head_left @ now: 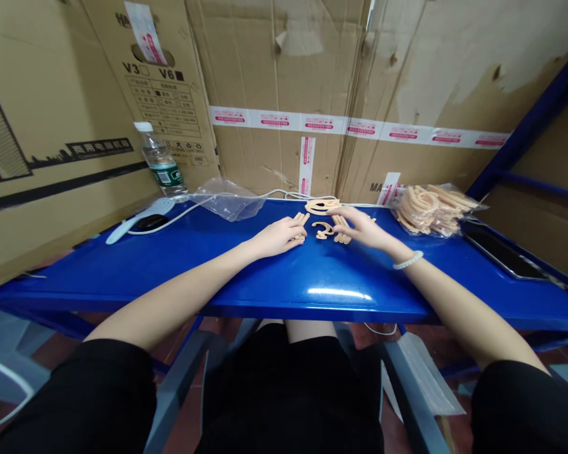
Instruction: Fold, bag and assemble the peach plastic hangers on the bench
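Observation:
My left hand (280, 238) rests on the blue table, fingers curled round a small bundle of beige sticks (301, 218). Facing it, my right hand (365, 231) has its fingers and thumb bent about another row of beige sticks (341, 234); its grip is partly hidden. Between both hands lies a curved beige piece (328, 226) with a smaller piece (320, 235) below it. Just beyond them sit beige ring-shaped pieces (316, 206), flat on the table. What the pieces are made of I cannot tell.
A clear bag of beige pieces (430, 208) lies at the right, beside a dark phone (504, 253). Left are a water bottle (166, 170), a pale-handled tool (132, 225), a black object (152, 222) and crumpled clear plastic (230, 198). Cardboard (274, 157) walls the blue table's (246, 284) back.

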A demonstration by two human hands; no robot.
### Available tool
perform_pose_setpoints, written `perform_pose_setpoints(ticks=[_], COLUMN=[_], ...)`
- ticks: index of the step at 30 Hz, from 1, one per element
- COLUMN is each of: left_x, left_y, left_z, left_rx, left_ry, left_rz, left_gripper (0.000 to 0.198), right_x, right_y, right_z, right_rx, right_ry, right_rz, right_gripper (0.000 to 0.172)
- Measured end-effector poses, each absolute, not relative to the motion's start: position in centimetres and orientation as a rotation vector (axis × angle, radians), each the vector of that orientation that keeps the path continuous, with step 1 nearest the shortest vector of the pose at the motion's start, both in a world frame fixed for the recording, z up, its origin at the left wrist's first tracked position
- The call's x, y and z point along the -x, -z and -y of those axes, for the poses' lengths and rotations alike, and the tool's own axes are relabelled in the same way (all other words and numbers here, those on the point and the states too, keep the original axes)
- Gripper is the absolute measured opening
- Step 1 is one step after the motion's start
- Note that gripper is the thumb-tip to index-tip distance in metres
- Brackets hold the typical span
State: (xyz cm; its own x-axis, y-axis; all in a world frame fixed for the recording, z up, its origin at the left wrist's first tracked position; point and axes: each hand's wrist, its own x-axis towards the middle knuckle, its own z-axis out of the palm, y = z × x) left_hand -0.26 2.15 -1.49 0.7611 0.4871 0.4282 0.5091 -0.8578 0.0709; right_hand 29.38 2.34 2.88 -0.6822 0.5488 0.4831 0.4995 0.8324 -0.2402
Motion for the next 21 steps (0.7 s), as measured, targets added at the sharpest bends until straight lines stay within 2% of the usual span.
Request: perform_pose_setpoints(ticks=[5,10,17,21], left_x=[0.4,0.7,0.7,0.7], left_y=[1.6,1.9,2.3,1.5], left_z=[-2.6,-3.3,-3.5,-2.8], left_rx=[2.894,2.880,2.814,2.701], left_ry=[0.708,0.728,0.736,0.775], left_rz=[0.887,0.937,1.006,0.978], left_gripper=[0.026,0.027,0.025,0.026], right_x=[-36.7,-39.6,-38.5,-38.6], right_y=[-5.5,-4.9,-3.8,-3.5], right_z=[-3.6,-4.7,-5.4,-5.8], right_rx=[1.142,1.337,1.352,1.392], right_ry=[-0.010,-0.187,-0.305,-0.259], right_rz=[2.494,2.668,2.667,2.607], right_gripper=[0.055,0.060,0.042,0.038])
